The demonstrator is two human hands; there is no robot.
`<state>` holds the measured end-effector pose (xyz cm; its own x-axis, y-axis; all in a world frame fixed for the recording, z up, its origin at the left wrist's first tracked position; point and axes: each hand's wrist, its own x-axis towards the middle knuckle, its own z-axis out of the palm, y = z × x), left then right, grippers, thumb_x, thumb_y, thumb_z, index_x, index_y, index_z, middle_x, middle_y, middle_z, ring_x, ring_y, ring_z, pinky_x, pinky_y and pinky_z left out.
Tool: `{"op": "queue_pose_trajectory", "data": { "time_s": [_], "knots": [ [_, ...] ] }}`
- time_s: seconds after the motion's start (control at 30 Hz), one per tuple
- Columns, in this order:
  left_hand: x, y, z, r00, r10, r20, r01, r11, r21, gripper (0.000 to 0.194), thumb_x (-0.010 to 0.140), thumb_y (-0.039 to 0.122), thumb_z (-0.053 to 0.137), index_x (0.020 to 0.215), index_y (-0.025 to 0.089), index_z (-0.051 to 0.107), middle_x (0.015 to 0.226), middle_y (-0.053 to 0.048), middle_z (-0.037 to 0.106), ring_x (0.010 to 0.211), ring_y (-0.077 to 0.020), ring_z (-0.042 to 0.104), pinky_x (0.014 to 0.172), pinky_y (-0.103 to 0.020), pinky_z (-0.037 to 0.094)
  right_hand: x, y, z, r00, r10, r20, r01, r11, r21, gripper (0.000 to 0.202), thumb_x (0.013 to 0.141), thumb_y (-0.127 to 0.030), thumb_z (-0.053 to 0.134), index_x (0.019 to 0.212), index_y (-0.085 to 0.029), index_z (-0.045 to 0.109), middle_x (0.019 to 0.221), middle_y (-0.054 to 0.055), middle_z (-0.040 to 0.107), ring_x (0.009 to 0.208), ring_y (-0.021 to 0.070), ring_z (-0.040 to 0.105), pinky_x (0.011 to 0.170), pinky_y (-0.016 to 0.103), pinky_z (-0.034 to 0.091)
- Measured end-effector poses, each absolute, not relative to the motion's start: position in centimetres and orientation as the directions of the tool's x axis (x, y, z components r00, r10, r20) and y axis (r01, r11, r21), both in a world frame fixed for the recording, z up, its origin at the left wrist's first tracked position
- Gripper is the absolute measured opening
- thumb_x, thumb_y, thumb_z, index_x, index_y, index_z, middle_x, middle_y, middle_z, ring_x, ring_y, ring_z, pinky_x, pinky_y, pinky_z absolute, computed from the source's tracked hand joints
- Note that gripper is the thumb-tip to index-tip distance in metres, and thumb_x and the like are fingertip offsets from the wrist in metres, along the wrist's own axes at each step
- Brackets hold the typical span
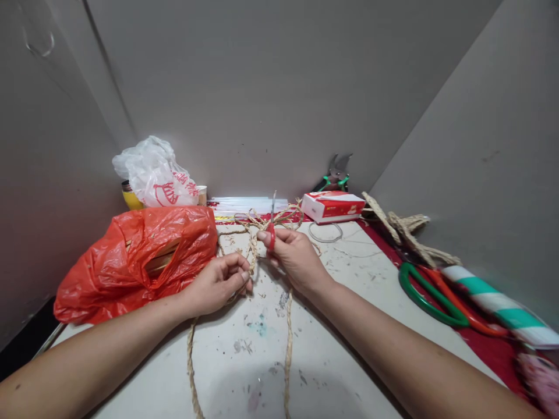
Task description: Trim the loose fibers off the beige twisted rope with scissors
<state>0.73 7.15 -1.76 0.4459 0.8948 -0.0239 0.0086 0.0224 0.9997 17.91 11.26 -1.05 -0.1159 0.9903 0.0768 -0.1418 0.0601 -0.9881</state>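
Scissors (271, 237) half-hidden in right hand (302, 260), rope (288, 349) cropped

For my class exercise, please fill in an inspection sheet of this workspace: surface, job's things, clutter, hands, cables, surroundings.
Surface: pale tabletop, stained, with small fibre scraps.
Job's things: braided fibre cord; small red-handled scissors, blades pointing up in the picture.
Clutter: orange-red plastic bag at left, white plastic bag behind it; red-and-white box, green-handled cutters behind it; striped roll at right.
Hands: left hand pinches the cord; right hand holds the scissors.
Cables: electrical, nothing seen; a thin wire coil lies in front of the box.
Surroundings: grey panels behind and on both sides.
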Motion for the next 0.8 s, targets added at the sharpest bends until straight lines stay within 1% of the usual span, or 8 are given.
{"op": "queue_pose_trajectory", "data": {
  "time_s": [0.1, 0.2, 0.3, 0.37, 0.5, 0.6, 0.7, 0.8],
  "knots": [
    [0.8, 7.1, -1.4, 0.453, 0.890, -0.045, 0.017, 0.042, 0.999, 0.016, 0.081, 0.030, 0.062, 0.080, 0.016, 0.056, 0.066, -0.002, 0.063, 0.060, -0.0106, 0.054, 0.062, -0.023, 0.040, 17.6, 11.0, -1.1, -0.194, 0.980, 0.044, -0.188, 0.007, -0.982, 0.037, 0.064, -0.047, 0.073, 0.058, -0.018, 0.052, 0.041, -0.008, 0.041, 0.036, 0.0051, 0.029, 0.037, 0.022, 0.018],
    [0.8, 7.1, -1.0, 0.455, 0.886, -0.093, -0.037, 0.123, 0.992, 0.015, 0.076, 0.025, 0.068, 0.079, 0.014, 0.058, 0.072, -0.005, 0.067, 0.067, -0.0123, 0.059, 0.068, -0.025, 0.043, 17.4, 10.8, -0.9, -0.179, 0.978, 0.111, -0.186, 0.078, -0.979, 0.034, 0.065, -0.045, 0.073, 0.059, -0.017, 0.055, 0.043, -0.007, 0.043, 0.039, 0.0054, 0.032, 0.039, 0.021, 0.021],
    [0.7, 7.2, -1.0, 0.468, 0.875, -0.123, -0.153, 0.218, 0.964, 0.021, 0.072, 0.022, 0.072, 0.089, 0.013, 0.063, 0.088, -0.008, 0.069, 0.078, -0.0147, 0.064, 0.078, -0.028, 0.046, 17.3, 10.6, -0.8, -0.157, 0.975, 0.159, -0.174, 0.131, -0.976, 0.033, 0.066, -0.045, 0.072, 0.060, -0.016, 0.057, 0.045, -0.007, 0.044, 0.041, 0.0058, 0.033, 0.040, 0.022, 0.022],
    [0.6, 7.2, -1.2, 0.472, 0.872, -0.127, -0.212, 0.252, 0.944, 0.024, 0.075, 0.024, 0.070, 0.095, 0.014, 0.064, 0.091, -0.009, 0.069, 0.081, -0.0152, 0.065, 0.080, -0.028, 0.047, 17.3, 10.6, -0.8, -0.156, 0.973, 0.168, -0.158, 0.143, -0.977, 0.034, 0.066, -0.045, 0.072, 0.059, -0.016, 0.056, 0.046, -0.006, 0.044, 0.042, 0.0059, 0.033, 0.040, 0.022, 0.022],
    [0.6, 7.3, -1.3, 0.459, 0.879, -0.129, -0.240, 0.263, 0.935, 0.021, 0.079, 0.029, 0.066, 0.091, 0.012, 0.064, 0.076, -0.007, 0.070, 0.066, -0.0124, 0.064, 0.071, -0.027, 0.049, 17.3, 10.3, -0.9, -0.141, 0.971, 0.193, -0.118, 0.177, -0.977, 0.033, 0.066, -0.044, 0.072, 0.059, -0.016, 0.056, 0.047, -0.006, 0.043, 0.044, 0.0061, 0.033, 0.042, 0.022, 0.024],
    [0.6, 7.3, -1.0, 0.476, 0.867, -0.145, -0.180, 0.258, 0.949, 0.020, 0.078, 0.029, 0.068, 0.082, 0.010, 0.063, 0.067, -0.006, 0.068, 0.057, -0.0101, 0.061, 0.062, -0.022, 0.047, 17.2, 10.1, -0.8, -0.142, 0.968, 0.208, -0.062, 0.201, -0.978, 0.033, 0.067, -0.044, 0.071, 0.058, -0.016, 0.055, 0.047, -0.006, 0.042, 0.045, 0.0062, 0.032, 0.042, 0.021, 0.024],
    [0.6, 7.2, -1.0, 0.476, 0.865, -0.159, -0.149, 0.257, 0.955, 0.021, 0.077, 0.029, 0.068, 0.079, 0.010, 0.062, 0.067, -0.007, 0.068, 0.054, -0.0091, 0.059, 0.058, -0.020, 0.045, 17.3, 10.1, -0.7, -0.165, 0.961, 0.222, 0.007, 0.227, -0.974, 0.033, 0.068, -0.044, 0.069, 0.057, -0.017, 0.054, 0.047, -0.006, 0.041, 0.045, 0.0065, 0.032, 0.042, 0.021, 0.025],
    [0.7, 7.4, -1.3, 0.415, 0.900, -0.135, -0.216, 0.242, 0.946, 0.020, 0.077, 0.029, 0.068, 0.086, 0.011, 0.063, 0.070, -0.006, 0.069, 0.054, -0.0098, 0.059, 0.058, -0.023, 0.048, 17.7, 10.4, -0.7, -0.138, 0.945, 0.295, 0.092, 0.309, -0.947, 0.033, 0.071, -0.043, 0.065, 0.056, -0.018, 0.050, 0.047, -0.007, 0.038, 0.047, 0.0070, 0.031, 0.044, 0.022, 0.026]
  ]
}}
